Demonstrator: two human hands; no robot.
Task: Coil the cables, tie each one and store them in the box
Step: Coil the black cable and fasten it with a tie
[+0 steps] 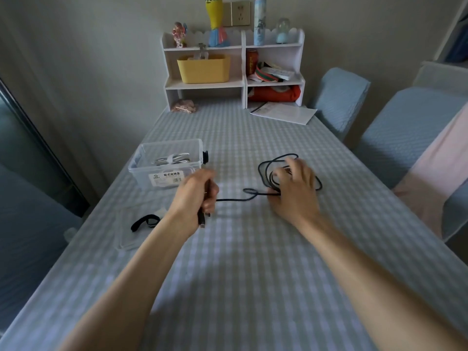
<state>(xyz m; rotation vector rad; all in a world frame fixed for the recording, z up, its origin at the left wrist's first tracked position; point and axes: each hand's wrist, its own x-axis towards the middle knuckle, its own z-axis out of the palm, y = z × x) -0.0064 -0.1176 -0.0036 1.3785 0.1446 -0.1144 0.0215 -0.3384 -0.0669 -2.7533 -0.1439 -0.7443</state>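
Observation:
A black cable (pixel 263 171) lies in loose loops on the checked tablecloth at centre right. My left hand (pixel 196 192) grips one end of it, and the plug sticks out below my fist. From there the cable runs right to my right hand (pixel 295 188), which lies over the loops with fingers spread; whether it holds a strand I cannot tell. A clear plastic box (pixel 141 171) stands at the left with a coiled white cable (pixel 172 159) inside. A black strap (pixel 144 222) lies on the clear lid (pixel 126 236) near the left edge.
A white shelf unit (pixel 243 72) with a yellow basket (pixel 203 68) stands at the far end. Papers (pixel 283 112) lie near it. Blue-covered chairs (pixel 405 133) line the right side. A small black object (pixel 205 157) sits beside the box.

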